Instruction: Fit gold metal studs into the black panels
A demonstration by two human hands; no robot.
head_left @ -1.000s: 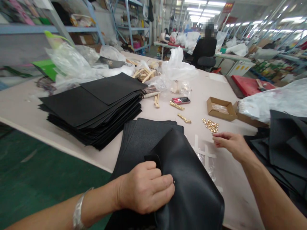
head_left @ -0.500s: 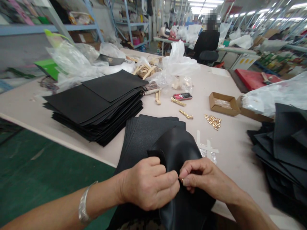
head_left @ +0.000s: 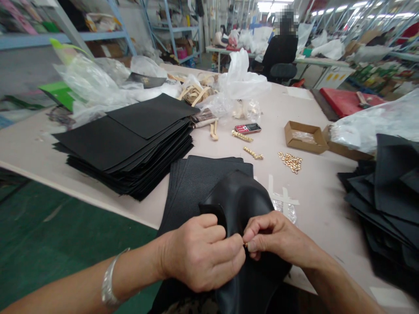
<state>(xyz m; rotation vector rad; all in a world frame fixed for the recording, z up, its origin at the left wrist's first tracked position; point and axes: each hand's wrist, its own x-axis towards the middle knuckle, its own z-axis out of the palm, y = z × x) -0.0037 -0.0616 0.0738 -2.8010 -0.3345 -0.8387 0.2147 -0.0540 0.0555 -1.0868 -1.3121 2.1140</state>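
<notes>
While the left hand point(head_left: 203, 253) closes around a bunched fold of the black leather piece point(head_left: 242, 196) at the near edge of the desk point(head_left: 321, 187), the right hand point(head_left: 278, 240) meets it fingertip to fingertip, pinching a small gold fitting point(head_left: 245, 245) against the leather; the fingers hide most of the fitting. The leather humps up just beyond the two hands and drapes over the desk edge toward the person. A silver bracelet point(head_left: 109, 283) sits on the left wrist. Under the leather lies a low stack of flat black sheets point(head_left: 199, 174), and a taller stack of black sheets point(head_left: 131, 139) lies to its left. Beyond the hands, a loose heap of gold fittings point(head_left: 290, 162) lies near an open cardboard box point(head_left: 303, 136), with a red phone point(head_left: 248, 128) farther back. White strips point(head_left: 283, 198) lie on the desk just beside the leather. More black pieces point(head_left: 386, 192) pile up at the right. Another person point(head_left: 279, 52) sits at a far desk.
</notes>
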